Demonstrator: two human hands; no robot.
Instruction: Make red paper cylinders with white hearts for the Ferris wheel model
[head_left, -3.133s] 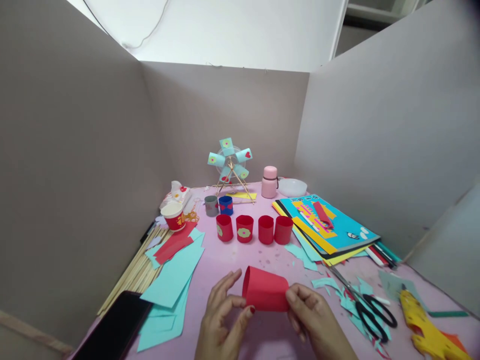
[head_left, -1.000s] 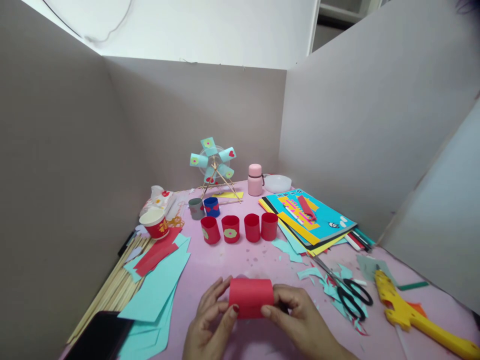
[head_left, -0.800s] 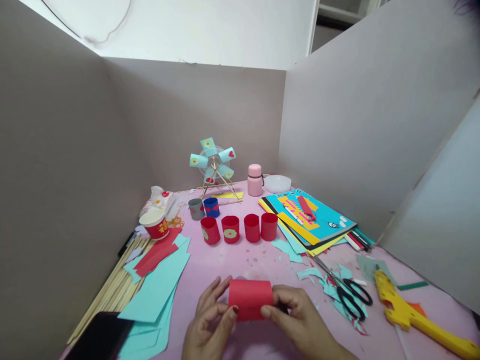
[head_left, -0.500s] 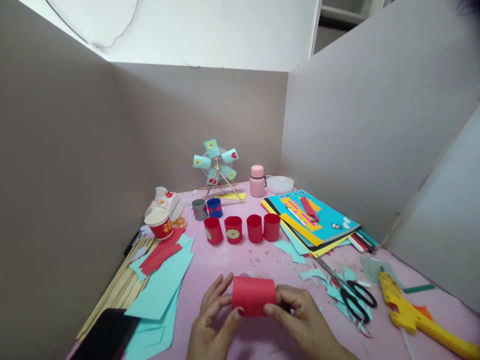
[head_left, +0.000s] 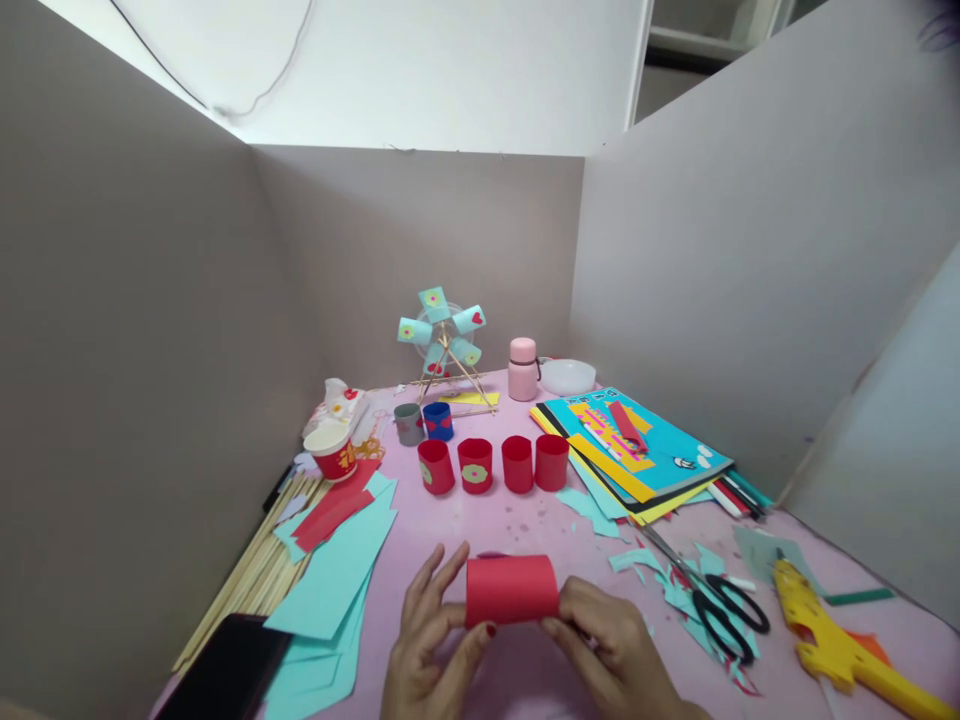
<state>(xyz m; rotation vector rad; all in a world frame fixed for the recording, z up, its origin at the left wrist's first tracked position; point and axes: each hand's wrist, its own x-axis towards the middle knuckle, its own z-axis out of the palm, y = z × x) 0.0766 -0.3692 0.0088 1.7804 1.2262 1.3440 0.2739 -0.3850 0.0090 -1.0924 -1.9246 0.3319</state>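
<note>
A red paper strip (head_left: 512, 589) curled into a short tube lies sideways between both hands, low over the pink table (head_left: 517, 520). My left hand (head_left: 431, 645) pinches its left end, thumb in front and fingers spread behind. My right hand (head_left: 611, 655) closes on its right end. Beyond it, several finished red paper rings (head_left: 493, 464) stand in a row; two of them carry flower stickers.
Scissors (head_left: 718, 600) and a yellow glue gun (head_left: 844, 650) lie to the right among paper scraps. Coloured paper sheets (head_left: 637, 450) are stacked at back right. Teal sheets (head_left: 337, 575), wooden sticks (head_left: 255, 580) and a black phone (head_left: 225, 680) are at left. A paper Ferris wheel (head_left: 442, 340), pink bottle (head_left: 523, 368) and paper cup (head_left: 334, 453) stand behind.
The red strip has been rolled tighter, from a wide tilted cone into a level tube, and both hands have closed in on its ends. The camera view shifted slightly.
</note>
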